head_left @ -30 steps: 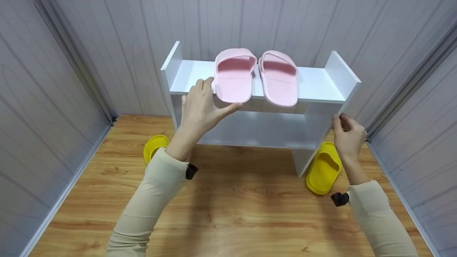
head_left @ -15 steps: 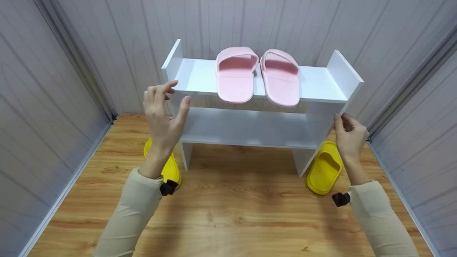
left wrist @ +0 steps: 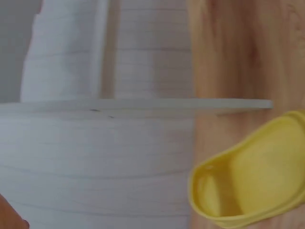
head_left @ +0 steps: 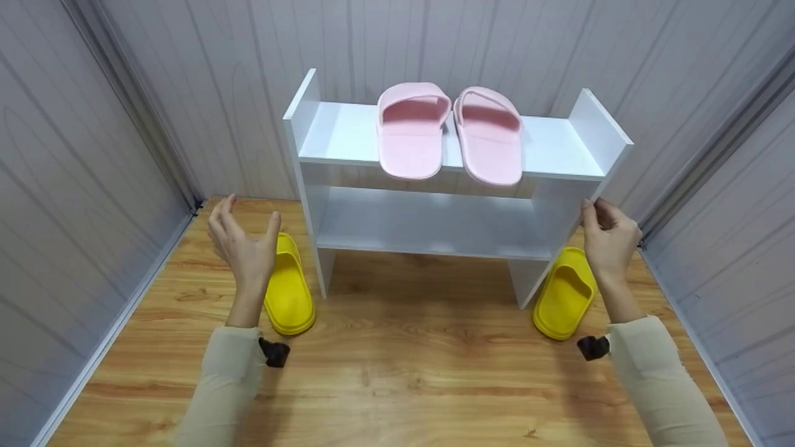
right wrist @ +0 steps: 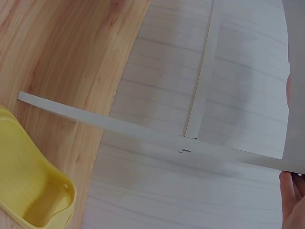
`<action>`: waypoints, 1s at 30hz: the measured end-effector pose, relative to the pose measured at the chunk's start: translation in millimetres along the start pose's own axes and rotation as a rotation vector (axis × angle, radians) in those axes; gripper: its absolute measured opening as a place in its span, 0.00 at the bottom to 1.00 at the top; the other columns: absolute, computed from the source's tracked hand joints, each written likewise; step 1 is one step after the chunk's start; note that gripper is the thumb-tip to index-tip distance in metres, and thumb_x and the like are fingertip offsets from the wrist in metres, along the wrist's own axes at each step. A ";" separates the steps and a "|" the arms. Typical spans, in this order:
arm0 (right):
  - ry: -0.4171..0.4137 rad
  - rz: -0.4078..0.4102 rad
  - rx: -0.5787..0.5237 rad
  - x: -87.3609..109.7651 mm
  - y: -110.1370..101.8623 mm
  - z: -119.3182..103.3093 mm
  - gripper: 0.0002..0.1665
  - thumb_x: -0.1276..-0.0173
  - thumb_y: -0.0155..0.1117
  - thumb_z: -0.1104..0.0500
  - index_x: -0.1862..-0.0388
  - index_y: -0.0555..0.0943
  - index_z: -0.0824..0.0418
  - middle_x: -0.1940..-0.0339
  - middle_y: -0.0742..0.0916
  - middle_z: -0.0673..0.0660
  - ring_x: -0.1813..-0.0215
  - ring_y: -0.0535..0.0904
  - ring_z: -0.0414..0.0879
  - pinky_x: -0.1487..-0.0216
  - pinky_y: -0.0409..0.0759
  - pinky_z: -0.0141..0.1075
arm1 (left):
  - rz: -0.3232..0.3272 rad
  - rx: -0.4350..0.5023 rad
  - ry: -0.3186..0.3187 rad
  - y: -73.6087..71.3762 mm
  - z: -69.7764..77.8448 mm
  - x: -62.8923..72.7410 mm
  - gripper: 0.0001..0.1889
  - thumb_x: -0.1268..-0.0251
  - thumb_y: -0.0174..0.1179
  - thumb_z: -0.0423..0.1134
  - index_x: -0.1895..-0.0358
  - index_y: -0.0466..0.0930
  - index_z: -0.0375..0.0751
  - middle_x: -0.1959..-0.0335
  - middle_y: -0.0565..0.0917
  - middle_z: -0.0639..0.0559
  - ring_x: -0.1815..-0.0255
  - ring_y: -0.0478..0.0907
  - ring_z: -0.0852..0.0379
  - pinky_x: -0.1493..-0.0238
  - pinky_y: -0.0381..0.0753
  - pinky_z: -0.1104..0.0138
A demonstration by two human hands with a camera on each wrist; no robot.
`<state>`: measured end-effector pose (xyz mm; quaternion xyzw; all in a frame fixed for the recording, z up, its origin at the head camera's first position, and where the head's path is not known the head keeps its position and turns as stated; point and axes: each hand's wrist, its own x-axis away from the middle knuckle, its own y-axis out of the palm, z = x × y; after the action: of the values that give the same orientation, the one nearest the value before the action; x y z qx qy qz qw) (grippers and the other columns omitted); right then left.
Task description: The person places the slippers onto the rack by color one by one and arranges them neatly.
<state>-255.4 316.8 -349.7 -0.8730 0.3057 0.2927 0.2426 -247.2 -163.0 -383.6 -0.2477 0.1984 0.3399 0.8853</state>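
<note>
At left of frame, the left grip (head_left: 243, 251) is spread near the lower-left yellow slipper (head_left: 290, 295), best approached from above. At right, the right grip (head_left: 612, 245) pinches the white rack (head_left: 428, 222) by its edge, and should hold it steady

Soft shadows darken the floor (head_left: 397, 391); the left wrist view looks blurred.

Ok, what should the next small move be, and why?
I'd probably lower the open left hand to the left yellow slipper: that hand holds nothing, and the slipper lies on the floor just beside it in the head view. The pink slippers sit on the top shelf, and the right hand pinches the rack side panel.
</note>
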 end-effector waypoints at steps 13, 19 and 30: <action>-0.036 0.001 0.011 1.0 -0.4 -0.5 0.15 0.39 0.59 0.57 0.66 0.81 0.71 0.74 0.84 0.61 0.76 0.76 0.33 0.71 0.73 0.21 | -0.301 -0.257 -0.372 17.2 -62.1 23.9 0.51 0.50 0.58 0.58 0.31 0.34 0.41 0.32 0.37 0.38 0.35 0.39 0.39 0.45 0.46 0.44; -0.050 -0.010 0.000 4.6 -3.0 -19.3 0.13 0.39 0.58 0.61 0.66 0.80 0.74 0.74 0.83 0.62 0.76 0.76 0.33 0.71 0.72 0.20 | -0.369 -0.308 -0.485 24.5 -81.1 36.2 0.55 0.53 0.59 0.60 0.32 0.28 0.46 0.34 0.42 0.33 0.37 0.44 0.35 0.47 0.49 0.42; -0.039 -0.011 -0.003 1.9 -1.8 -6.6 0.14 0.39 0.58 0.59 0.67 0.81 0.72 0.75 0.83 0.59 0.76 0.75 0.33 0.72 0.72 0.21 | -0.475 -0.361 -0.586 38.0 -94.3 53.2 0.62 0.57 0.59 0.64 0.34 0.19 0.41 0.38 0.36 0.22 0.37 0.35 0.30 0.43 0.41 0.40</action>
<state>-250.5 313.3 -345.8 -0.8691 0.2956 0.3088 0.2489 -254.3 -165.7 -498.0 -0.3306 -0.1876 0.2115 0.9004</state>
